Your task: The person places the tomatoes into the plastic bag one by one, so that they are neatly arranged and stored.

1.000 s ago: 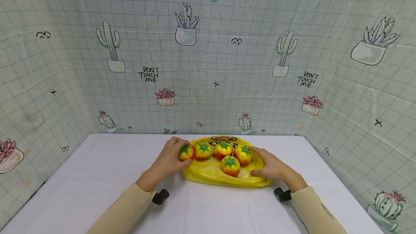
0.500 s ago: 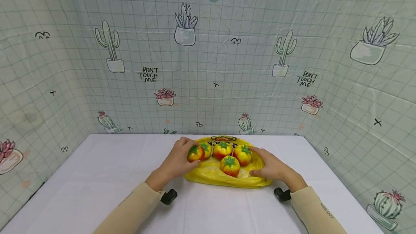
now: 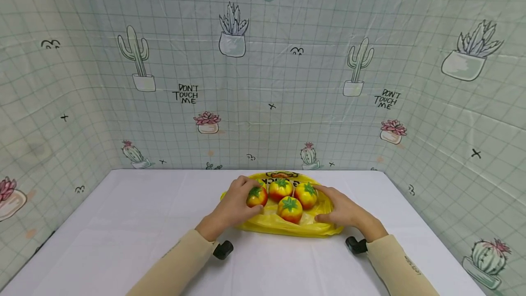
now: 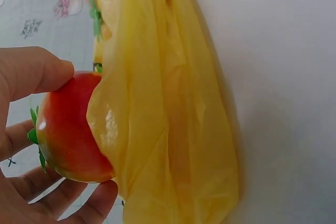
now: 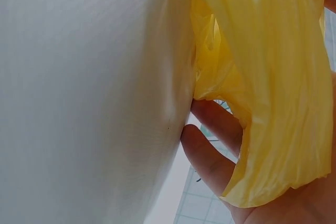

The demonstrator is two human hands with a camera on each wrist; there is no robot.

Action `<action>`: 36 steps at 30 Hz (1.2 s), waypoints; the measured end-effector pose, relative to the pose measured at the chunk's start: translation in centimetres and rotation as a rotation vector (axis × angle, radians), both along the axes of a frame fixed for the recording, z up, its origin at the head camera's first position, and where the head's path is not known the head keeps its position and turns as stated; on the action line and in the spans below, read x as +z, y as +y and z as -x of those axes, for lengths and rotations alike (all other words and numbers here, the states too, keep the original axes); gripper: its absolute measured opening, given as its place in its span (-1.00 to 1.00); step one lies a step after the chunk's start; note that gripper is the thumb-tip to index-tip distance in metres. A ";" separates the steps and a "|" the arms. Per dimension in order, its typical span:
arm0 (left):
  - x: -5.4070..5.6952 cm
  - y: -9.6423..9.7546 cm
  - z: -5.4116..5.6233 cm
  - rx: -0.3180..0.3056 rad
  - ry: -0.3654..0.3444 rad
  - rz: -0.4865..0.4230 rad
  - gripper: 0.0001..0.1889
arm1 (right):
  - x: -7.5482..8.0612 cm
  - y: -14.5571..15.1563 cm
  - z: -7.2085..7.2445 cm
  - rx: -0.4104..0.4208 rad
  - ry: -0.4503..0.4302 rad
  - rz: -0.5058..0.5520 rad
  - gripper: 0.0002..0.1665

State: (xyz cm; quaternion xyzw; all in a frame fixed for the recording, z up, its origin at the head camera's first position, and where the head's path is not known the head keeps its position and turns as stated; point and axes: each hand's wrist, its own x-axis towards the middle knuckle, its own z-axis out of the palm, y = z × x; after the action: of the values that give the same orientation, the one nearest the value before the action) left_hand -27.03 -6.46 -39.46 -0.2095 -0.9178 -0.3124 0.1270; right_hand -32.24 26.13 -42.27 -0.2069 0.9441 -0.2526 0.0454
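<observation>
My left hand point(image 3: 236, 202) grips a red-and-yellow tomato point(image 4: 73, 129) with a green leafy top, thumb on one side and fingers on the other. It is at the left part of a yellow plastic bag point(image 3: 283, 228), whose film touches the tomato in the left wrist view. Three other tomatoes, a front tomato point(image 3: 290, 210), a back tomato point(image 3: 281, 190) and a right tomato point(image 3: 306, 195), lie on the bag. Behind the left hand a bit of another green top shows. My right hand point(image 3: 345, 209) rests spread at the bag's right side, its fingers partly hidden by film.
The bag lies on a white-covered table point(image 3: 279, 268), near its back edge. Gridded curtains point(image 3: 271, 72) with printed cacti stand behind and on both sides. A black wrist device point(image 3: 223, 250) is on the left arm, and another black device point(image 3: 355, 245) on the right.
My left hand, with its tomato, has moved right across the bag and now covers most of the tomato at the back left. The right hand has stayed in place.
</observation>
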 end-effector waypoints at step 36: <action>-2.0 2.8 0.4 0.045 -0.063 0.021 -0.46 | -0.2 0.2 0.0 0.024 0.016 0.009 0.03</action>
State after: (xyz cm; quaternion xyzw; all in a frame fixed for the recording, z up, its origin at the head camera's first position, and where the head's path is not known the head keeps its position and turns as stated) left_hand -27.46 -3.61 -41.42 -0.1801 -0.9291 -0.3062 0.1030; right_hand -32.28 26.35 -42.50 -0.2204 0.9408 -0.2544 0.0399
